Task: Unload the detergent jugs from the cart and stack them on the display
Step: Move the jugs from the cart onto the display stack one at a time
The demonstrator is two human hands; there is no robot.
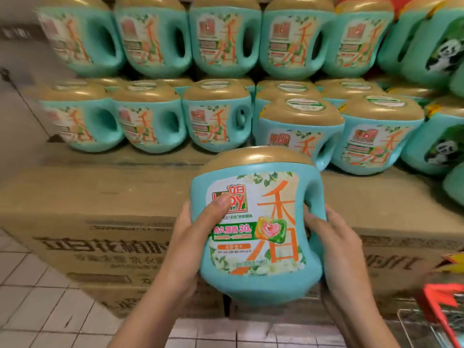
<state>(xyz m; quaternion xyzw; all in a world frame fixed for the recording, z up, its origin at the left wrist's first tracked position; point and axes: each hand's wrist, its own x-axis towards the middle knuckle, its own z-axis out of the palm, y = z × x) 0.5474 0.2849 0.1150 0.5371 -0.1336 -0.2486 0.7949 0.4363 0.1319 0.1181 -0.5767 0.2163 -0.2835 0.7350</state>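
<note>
The fingers (217, 208) of the left hand (188, 242) are clamped on the jug (261, 227), with the thumb laid across the label and the rest hidden behind its left flank. The right hand (339, 247) grips the opposite side, its fingertips curling into the handle opening.

The jug hangs in the air between both hands. It is roughly upright and slightly tipped, with the gold cap up, the label toward the person and the handle on the right. Straight beyond it lies the bare top of the cardboard cartons (125, 194), just in front of the lower row of stacked jugs (216, 121). That strip looks like the likely spot to set it, forward and away from the person. Neither hand is nearer.

The cart (424, 330) shows only as a wire corner low on the right.

The label reads "立白", with "Liby" partly under the thumb, a large orange "香" and a green band "持久留香 30". The carton print begins "立白" and the rest is blurred. The far-right jugs bear a panda.
</note>
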